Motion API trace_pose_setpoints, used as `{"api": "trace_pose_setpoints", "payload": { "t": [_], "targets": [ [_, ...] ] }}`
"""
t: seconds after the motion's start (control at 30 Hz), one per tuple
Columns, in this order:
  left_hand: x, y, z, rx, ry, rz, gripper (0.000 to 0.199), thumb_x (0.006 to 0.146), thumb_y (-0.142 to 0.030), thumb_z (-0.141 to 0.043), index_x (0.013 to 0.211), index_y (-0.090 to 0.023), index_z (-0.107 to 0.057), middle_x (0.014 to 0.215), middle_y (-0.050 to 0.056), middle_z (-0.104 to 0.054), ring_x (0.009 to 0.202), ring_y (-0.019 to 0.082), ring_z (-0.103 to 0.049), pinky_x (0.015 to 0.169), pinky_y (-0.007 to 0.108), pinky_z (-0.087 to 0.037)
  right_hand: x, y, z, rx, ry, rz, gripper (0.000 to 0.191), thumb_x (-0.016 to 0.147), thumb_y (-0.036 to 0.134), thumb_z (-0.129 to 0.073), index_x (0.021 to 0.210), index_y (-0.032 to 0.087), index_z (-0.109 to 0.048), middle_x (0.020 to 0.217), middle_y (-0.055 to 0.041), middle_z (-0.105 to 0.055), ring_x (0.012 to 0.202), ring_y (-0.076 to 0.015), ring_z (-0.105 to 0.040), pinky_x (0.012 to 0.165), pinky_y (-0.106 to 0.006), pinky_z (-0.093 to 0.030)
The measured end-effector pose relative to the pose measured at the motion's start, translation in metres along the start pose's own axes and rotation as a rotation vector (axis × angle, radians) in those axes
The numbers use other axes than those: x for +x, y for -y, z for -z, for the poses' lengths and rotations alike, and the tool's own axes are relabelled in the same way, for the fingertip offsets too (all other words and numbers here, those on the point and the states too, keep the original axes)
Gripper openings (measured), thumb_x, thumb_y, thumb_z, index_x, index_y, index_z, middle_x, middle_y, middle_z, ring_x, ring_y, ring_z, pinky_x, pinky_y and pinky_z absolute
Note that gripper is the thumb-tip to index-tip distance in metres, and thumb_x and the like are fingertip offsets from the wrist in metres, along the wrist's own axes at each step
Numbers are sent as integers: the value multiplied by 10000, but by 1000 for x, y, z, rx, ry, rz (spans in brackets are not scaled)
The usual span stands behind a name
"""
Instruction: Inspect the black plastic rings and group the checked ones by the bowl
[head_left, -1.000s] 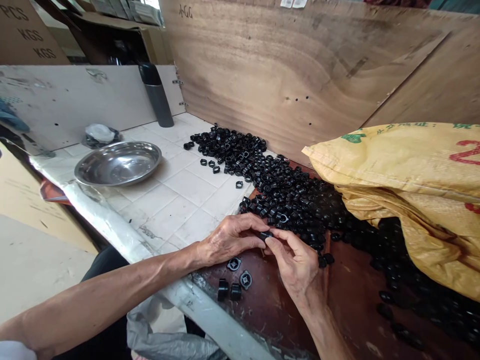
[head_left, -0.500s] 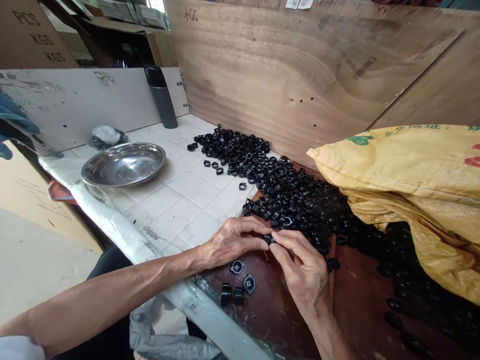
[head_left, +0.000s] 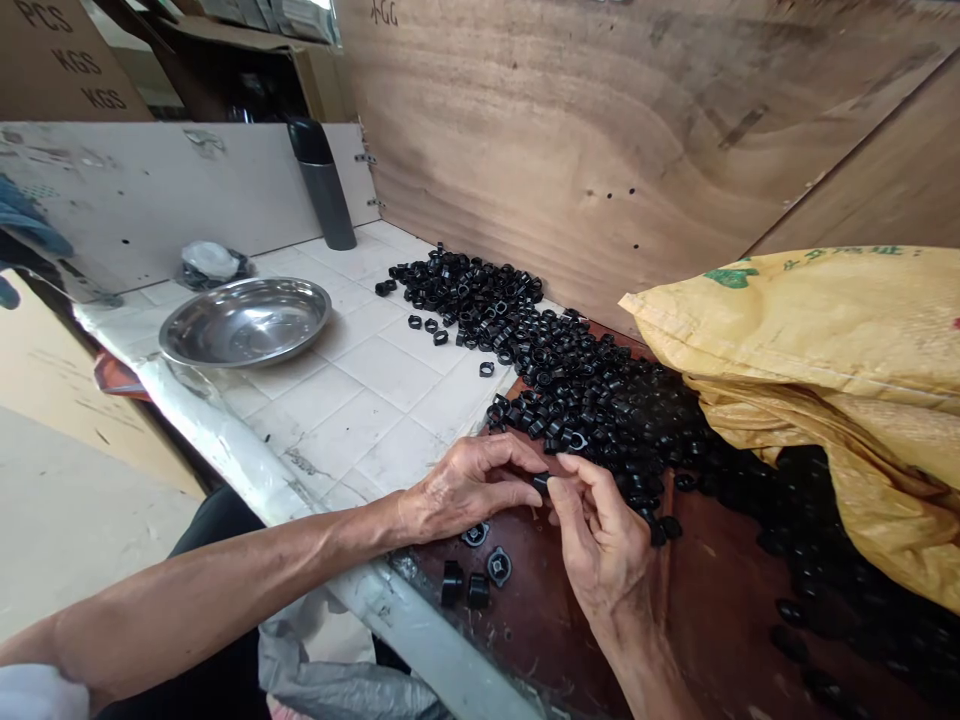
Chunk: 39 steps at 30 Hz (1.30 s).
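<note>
At lower centre, a small black piece (head_left: 541, 483) is being pinched in the grip of both left hand (head_left: 466, 483) and right hand (head_left: 609, 530). From centre to right, a heap of black pieces (head_left: 562, 370) is being partly covered by a yellow sack (head_left: 825, 330). At left, a shiny steel bowl (head_left: 206, 340) is being carried by the bench (head_left: 386, 375).

A boarded corner (head_left: 367, 170), this.
Plywood wall (head_left: 570, 130) meets scuffed white board (head_left: 157, 195) beyond the tiled tabletop (head_left: 375, 372); down to the left, pale floor (head_left: 67, 510).
</note>
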<state>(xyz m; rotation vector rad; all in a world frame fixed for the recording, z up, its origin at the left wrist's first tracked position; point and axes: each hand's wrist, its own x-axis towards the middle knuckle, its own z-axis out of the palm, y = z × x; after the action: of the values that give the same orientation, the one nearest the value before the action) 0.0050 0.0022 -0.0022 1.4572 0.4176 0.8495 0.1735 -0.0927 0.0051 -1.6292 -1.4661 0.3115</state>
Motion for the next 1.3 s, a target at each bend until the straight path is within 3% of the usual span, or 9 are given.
{"api": "trace_pose_setpoints", "payload": {
  "t": [0.13,0.23,0.4,0.77,0.87,0.97,1.03,1.13,1.3],
  "targets": [
    [1,0,0,-50,-47,68,221,823,-231,-822,1013,-157,-739,1078,69,-732,928,179,-727,846,292,-610,1,1,5,62,72,52,239,991,361,-603,1163,218,-688,1022,-75,-778,868,-204,-757,771,-276,-603],
    [1,-2,1,34,-24,15,198,831,-217,-811,1005,-149,-743,1059,75,-737,959,188,-720,885,304,-599,1,0,7,40,120,30,191,1003,371,-590,1040,220,-701,810,-25,-752,701,-170,-721,675,-248,-555],
    [1,-2,3,75,37,-40,197,852,-222,-792,1030,-154,-742,1056,79,-733,1009,197,-706,886,301,-595,2,-2,2,-61,82,36,490,1066,423,-447,625,225,-525,535,13,-563,509,-129,-572,567,-248,-414],
    [0,-2,3,45,-5,1,190,855,-212,-787,1030,-156,-739,1066,67,-728,959,170,-719,853,264,-596,5,3,8,-90,153,13,428,1038,426,-508,669,220,-580,616,-1,-612,596,-151,-596,603,-262,-427],
    [-1,-2,3,-15,-5,25,192,855,-224,-788,1026,-155,-736,1078,72,-727,977,184,-721,859,280,-597,4,0,6,-1,112,1,232,1006,404,-579,1043,209,-700,910,-51,-741,800,-185,-695,717,-261,-521],
    [-1,-2,2,-72,-22,58,182,861,-224,-779,1018,-151,-726,1099,77,-716,978,191,-719,874,303,-596,3,0,5,46,144,95,282,1007,338,-573,1241,213,-669,1124,-88,-740,958,-204,-709,837,-282,-545],
    [-1,-3,2,-51,-18,58,179,862,-222,-777,1019,-152,-730,1094,74,-714,974,184,-714,876,296,-593,3,-1,5,-2,129,120,208,1014,325,-559,1071,208,-721,972,-76,-754,833,-192,-701,768,-276,-534],
    [-1,-3,1,16,4,44,187,866,-229,-776,1035,-158,-742,1075,71,-720,977,179,-709,874,281,-587,3,-1,5,-88,83,90,400,1033,367,-514,683,218,-637,618,-18,-637,576,-155,-596,617,-264,-460],
    [-1,-2,2,-23,-21,78,190,865,-247,-773,1025,-151,-733,1088,78,-722,948,188,-714,867,312,-591,4,7,9,-55,143,9,464,1044,456,-423,729,220,-668,631,-15,-624,592,-160,-596,582,-252,-453]
  ]
}}
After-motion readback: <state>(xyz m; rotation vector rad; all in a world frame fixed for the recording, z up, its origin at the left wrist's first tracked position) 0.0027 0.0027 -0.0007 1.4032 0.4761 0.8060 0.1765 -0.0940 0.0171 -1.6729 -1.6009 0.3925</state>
